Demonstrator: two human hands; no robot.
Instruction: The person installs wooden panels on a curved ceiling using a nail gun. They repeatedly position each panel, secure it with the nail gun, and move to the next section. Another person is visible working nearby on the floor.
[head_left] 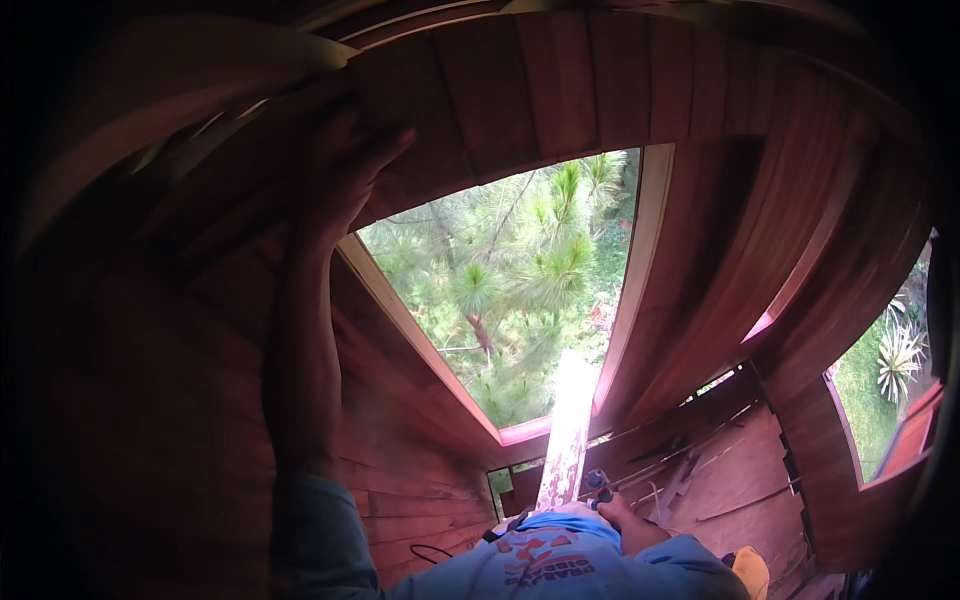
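Observation:
My left hand (345, 170) is raised high at the left, up by the dark wooden planks (490, 85) above the window. Its thumb stands out to the side, and the fingers, dim in shadow, seem stretched upward against the wood. My right hand (620, 510) is low in front of my body, closed round a dark hand tool (599, 484) whose kind I cannot make out. Beside that tool, a pale board (569, 430), overexposed at its far end, runs from my waist toward the window opening.
A framed window opening (652, 230) looks out on pine branches (475, 285). Plank walls (740, 220) surround me. Another opening (880, 380) at the right shows grass and a spiky plant. Wooden floorboards (745, 500) lie below, with gaps along the wall's foot. Something yellow (750, 573) is near my right side.

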